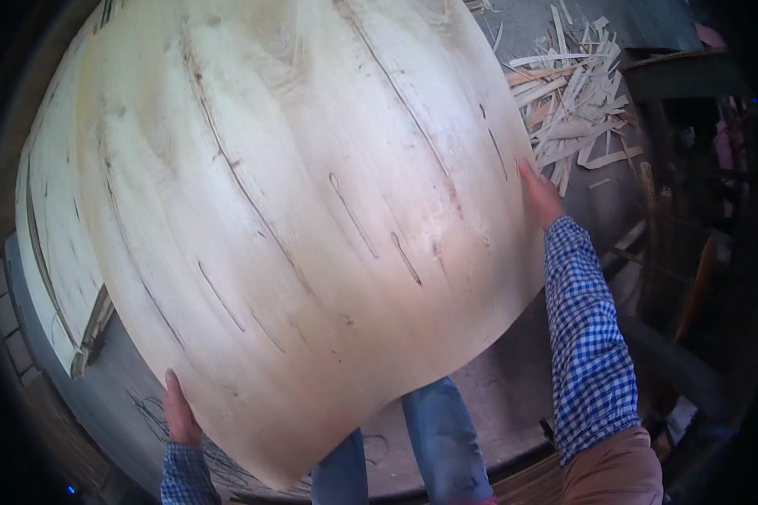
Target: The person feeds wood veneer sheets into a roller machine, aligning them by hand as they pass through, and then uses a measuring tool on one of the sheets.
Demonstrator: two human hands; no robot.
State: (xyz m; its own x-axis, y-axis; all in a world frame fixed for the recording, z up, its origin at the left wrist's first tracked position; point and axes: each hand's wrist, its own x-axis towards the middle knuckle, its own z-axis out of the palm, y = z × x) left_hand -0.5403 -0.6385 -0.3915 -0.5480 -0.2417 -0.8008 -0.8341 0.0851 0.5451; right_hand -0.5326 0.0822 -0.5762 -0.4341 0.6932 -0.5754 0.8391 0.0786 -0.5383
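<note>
veneer sheet [312, 210] spans from the left hand [181, 414], which clasps its left edge, across to the right hand [543, 195], clasping the right edge, thumbs showing, other fingers hidden; wood strips [571, 126] lie just beyond the latter.

the wood sheet [295, 160] mid-frame is pale cream, streaked dark brown; lower right, a blue-and-white checked sleeve [585, 337]; upper right, yellowish-white strips [577, 105].

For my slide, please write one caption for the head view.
Left hand and right hand hold a broad, pale wooden sheet near heaped, pale wood strips.
</note>
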